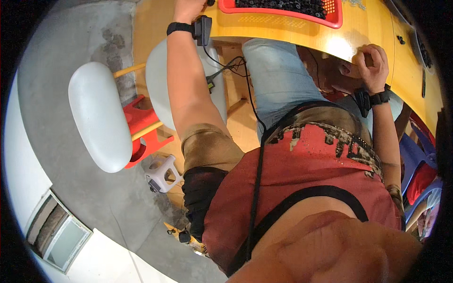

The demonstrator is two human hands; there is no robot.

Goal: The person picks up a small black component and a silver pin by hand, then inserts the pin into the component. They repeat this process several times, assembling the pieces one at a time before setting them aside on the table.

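Note:
My left hand (188, 10) is at the table's far left, by the top edge of the view, with its fingers mostly cut off. Beside it is a small black piece (210, 3); whether the hand touches it I cannot tell. To the right of that hand stands a red plastic basket (278, 14) holding many small black parts (283, 4). My right hand (375, 66) rests at the near edge of the yellow table (302, 34), fingers curled inward. Anything inside those curled fingers is hidden. Both wrists wear black straps with small boxes.
Small black pieces (401, 40) lie on the table at right, near a dark tray (421, 49) of black parts. Black cables (233, 66) hang below my left forearm. Grey-topped stools (100, 118) stand left, with blue chairs (417, 151) at right.

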